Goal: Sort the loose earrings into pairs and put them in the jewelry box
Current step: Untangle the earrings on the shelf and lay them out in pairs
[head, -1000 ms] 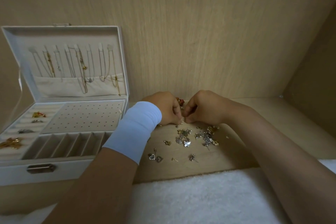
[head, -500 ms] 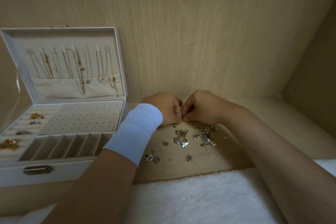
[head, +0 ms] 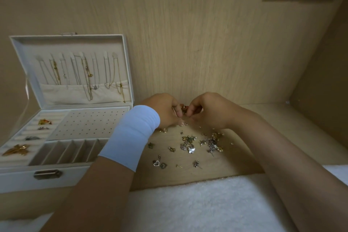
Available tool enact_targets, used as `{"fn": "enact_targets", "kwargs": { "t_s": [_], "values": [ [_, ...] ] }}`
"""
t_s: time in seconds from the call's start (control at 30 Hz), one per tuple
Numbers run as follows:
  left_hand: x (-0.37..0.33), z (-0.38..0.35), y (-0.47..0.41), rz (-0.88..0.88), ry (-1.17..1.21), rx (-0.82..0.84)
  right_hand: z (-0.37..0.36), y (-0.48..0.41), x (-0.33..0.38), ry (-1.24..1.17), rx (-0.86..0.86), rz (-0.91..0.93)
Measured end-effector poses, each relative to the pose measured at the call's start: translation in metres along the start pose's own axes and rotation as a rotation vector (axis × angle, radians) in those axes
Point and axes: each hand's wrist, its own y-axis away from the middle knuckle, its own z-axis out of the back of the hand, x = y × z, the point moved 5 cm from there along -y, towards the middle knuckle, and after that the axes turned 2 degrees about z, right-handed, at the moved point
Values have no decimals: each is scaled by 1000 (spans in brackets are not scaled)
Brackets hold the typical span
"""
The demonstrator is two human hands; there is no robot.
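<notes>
Both hands meet, left hand [head: 162, 112] and right hand [head: 209, 112] pinching small red-gold earring [head: 185, 108] between them, scattered silver-gold earrings [head: 191, 146] just beside, open white jewelry box [head: 18, 177] left.

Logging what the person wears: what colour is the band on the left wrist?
Plain pale blue wristband, no pattern; best seen in the head view.

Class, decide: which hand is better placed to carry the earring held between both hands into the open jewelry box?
Left, probably: the jewelry box stands on the side of the left hand, while the right hand would have to cross the left forearm.
</notes>
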Motion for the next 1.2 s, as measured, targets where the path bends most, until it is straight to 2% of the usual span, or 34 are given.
{"fn": "enact_targets", "kwargs": {
  "t_s": [0.1, 0.2, 0.7, 0.9, 1.0, 1.1, 1.2],
  "values": [
    [-7, -4, 14, -89, 59, 78, 12, 9, 5, -17, 49, 40],
    [-11, -15, 21, -141, -11, 129, 22, 20, 0, 32, 97, 17],
    [-10, -19, 16, -142, 43, 113, 11, 39, -27, 125, 236, -103],
    [-17, -22, 19, -132, -6, 149, 19, 41, -28, 17, 209, -87],
    [-25, -13, 22, -115, 2, 81, 33, 41, -30, -20, 140, -76],
    [-47, -11, 26, -218, 67, 4, 41, 40, -32, -57, 90, -60],
    [-75, -28, 29, -356, 72, -3, 44, 40, -34, -112, 66, -84]
  ]
}}
